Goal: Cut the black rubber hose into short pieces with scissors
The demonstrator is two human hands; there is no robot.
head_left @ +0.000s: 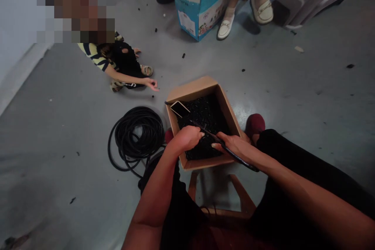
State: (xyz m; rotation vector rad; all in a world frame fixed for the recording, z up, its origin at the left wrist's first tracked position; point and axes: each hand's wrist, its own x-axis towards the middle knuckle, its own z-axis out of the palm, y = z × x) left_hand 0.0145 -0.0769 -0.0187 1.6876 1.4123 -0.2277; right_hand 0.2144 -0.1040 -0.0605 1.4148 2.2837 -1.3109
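Observation:
In my right hand (234, 146) is a pair of dark scissors (241, 160), the blades pointing up and left towards my other hand. My left hand (190, 137) is closed above the near left part of an open cardboard box (172, 125). Whatever its fingers pinch is too dark and small to make out. Many small black pieces (202, 109) fill the box. A phone (179, 108) leans inside its far left corner. To the left, a coil of black hose (139, 136) lies on the floor, one length running towards my leg.
A crouching person's hand (151, 83) reaches near the box's left side. Beyond stands a blue and white carton (187, 13), beside another person's pale shoes (225, 27). A grey plastic stool (295, 2) is at upper right. Black scraps (183, 55) dot the floor.

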